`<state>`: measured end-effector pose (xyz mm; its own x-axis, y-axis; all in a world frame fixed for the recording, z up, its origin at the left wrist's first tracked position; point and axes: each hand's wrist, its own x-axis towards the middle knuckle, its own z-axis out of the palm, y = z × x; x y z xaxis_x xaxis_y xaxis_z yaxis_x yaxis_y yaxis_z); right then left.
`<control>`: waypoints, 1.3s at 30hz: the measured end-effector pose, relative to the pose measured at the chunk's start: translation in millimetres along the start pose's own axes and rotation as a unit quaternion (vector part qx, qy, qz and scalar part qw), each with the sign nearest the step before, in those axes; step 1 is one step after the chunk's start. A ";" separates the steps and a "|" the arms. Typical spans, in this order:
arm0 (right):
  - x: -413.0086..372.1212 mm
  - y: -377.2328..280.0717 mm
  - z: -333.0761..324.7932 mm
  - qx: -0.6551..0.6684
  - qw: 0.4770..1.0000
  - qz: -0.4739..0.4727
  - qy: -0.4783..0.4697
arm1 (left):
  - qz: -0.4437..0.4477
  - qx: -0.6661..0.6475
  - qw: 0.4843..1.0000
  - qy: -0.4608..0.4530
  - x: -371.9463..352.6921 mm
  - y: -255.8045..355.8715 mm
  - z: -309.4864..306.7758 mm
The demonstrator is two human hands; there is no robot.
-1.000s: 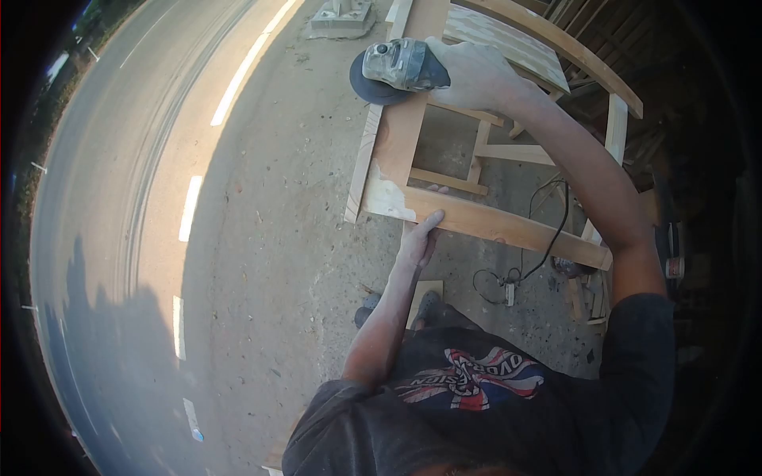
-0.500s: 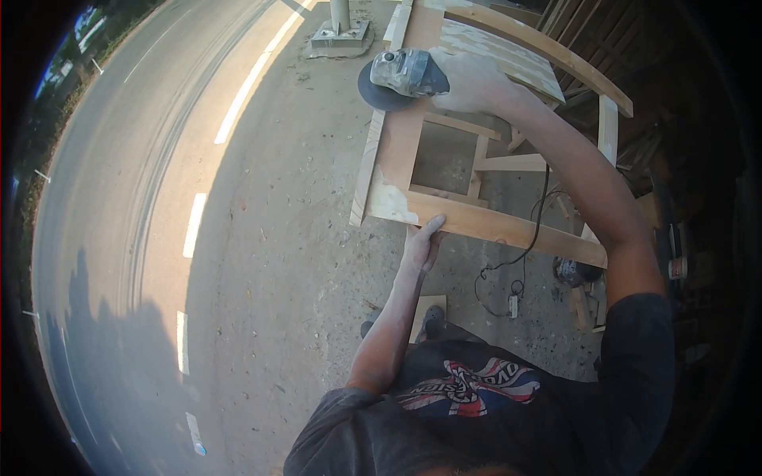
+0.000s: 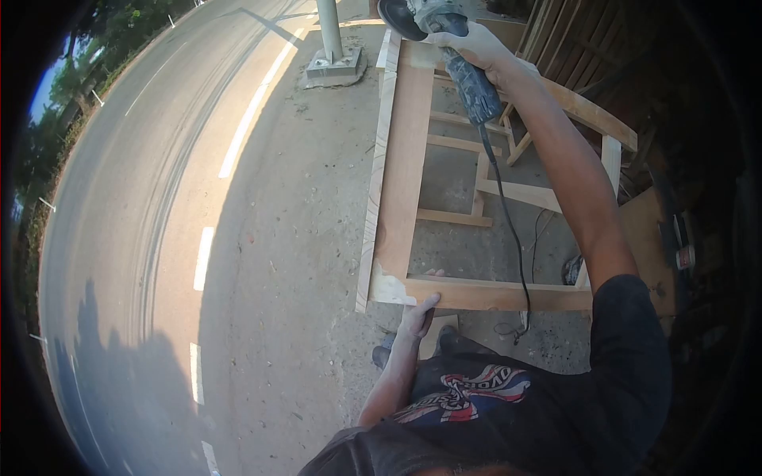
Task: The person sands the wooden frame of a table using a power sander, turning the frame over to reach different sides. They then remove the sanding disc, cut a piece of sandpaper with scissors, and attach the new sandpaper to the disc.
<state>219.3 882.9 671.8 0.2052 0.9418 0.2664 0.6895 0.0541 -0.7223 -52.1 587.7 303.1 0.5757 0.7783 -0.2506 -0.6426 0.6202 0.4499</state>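
Angle grinder (image 3: 474, 91) was held in the right hand (image 3: 480, 51), grip clamped round its body near the head, at the far end of the wooden frame (image 3: 403, 159). Black disc (image 3: 402, 17) was positioned at the frame's far left corner, partly cut off by the top picture edge; whether the wood was touched by it could not be told. Black cord (image 3: 512, 230) was trailed from the grinder's rear end, over the frame's inner gap and across the near rail (image 3: 508, 296).

Near rail was clamped in the grip of the left hand (image 3: 417, 317), close to the near left corner: thumb was laid on the near side, fingertips were seen past the far edge. Both hands and forearms were coated in pale dust. Corner just left of the thumb was covered by a whitish patch (image 3: 389, 287).

Frame's left side was formed by a long flat board, edged by a narrow strip (image 3: 375, 190) with striped grain. Crosspieces (image 3: 454, 217) were seen inside the gap.

Dark printed T-shirt (image 3: 476, 393) was worn. Wooden slats (image 3: 559, 32) were leaned beyond the frame, far right. Left of the frame, a pole (image 3: 329, 28) was mounted on a concrete base (image 3: 335, 70); farther left, a road (image 3: 143, 198) was marked with white dashes.
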 end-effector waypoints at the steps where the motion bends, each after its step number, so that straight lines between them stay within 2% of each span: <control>1: -10.7 -3.8 2.9 0.218 0.972 0.081 -0.017 | -0.019 0.009 1.000 0.002 -2.1 0.7 -3.1; 2: -15.2 0.6 5.3 0.217 0.973 0.077 -0.013 | -0.022 0.001 1.000 -0.009 -2.1 -0.1 -3.6; 3: -17.3 10.7 9.3 0.369 0.922 0.114 -0.037 | -0.020 0.003 1.000 -0.015 -2.1 0.2 -3.1; 4: -21.3 12.0 13.7 0.510 0.845 0.144 -0.064 | -0.021 0.010 1.000 -0.019 -3.3 1.1 -3.7; 5: -21.6 14.9 17.9 0.509 0.847 0.139 -0.063 | -0.023 0.016 0.999 -0.021 -2.6 2.3 -4.1; 7: -25.9 14.9 23.9 0.566 0.796 0.202 -0.074 | -0.026 0.018 0.999 -0.027 0.3 3.1 -4.1; 17: -48.3 13.7 58.6 0.585 0.787 0.183 -0.068 | -0.026 0.034 0.998 -0.043 13.1 13.2 10.0; 21: -92.8 5.5 79.6 0.574 0.789 0.214 -0.051 | -0.012 0.025 0.997 -0.075 22.3 19.2 14.3; 25: -136.6 9.0 100.4 0.579 0.781 0.224 -0.060 | -0.002 0.025 0.998 -0.055 29.7 20.7 26.7; 31: -201.1 4.5 129.9 0.588 0.761 0.270 -0.048 | 0.062 0.088 0.990 -0.088 50.6 24.2 30.2; 33: -217.5 0.4 134.0 0.571 0.762 0.296 -0.069 | 0.084 0.161 0.979 -0.090 65.7 23.7 27.7; 34: -226.7 -3.1 137.3 0.568 0.764 0.300 -0.068 | 0.081 0.156 0.980 -0.089 65.0 30.0 42.8; 36: -243.9 -10.1 144.4 0.564 0.760 0.320 -0.037 | 0.143 0.127 0.981 -0.015 53.5 48.4 81.7; 39: -249.0 -10.5 145.2 0.573 0.747 0.333 -0.052 | 0.139 0.113 0.984 -0.013 74.2 55.2 97.3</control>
<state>60.1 696.0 520.4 0.1419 0.9036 -0.4043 -0.6018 -0.2455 -0.7600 4.4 670.1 392.7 0.4080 0.9103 -0.0697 -0.6497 0.3432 0.6783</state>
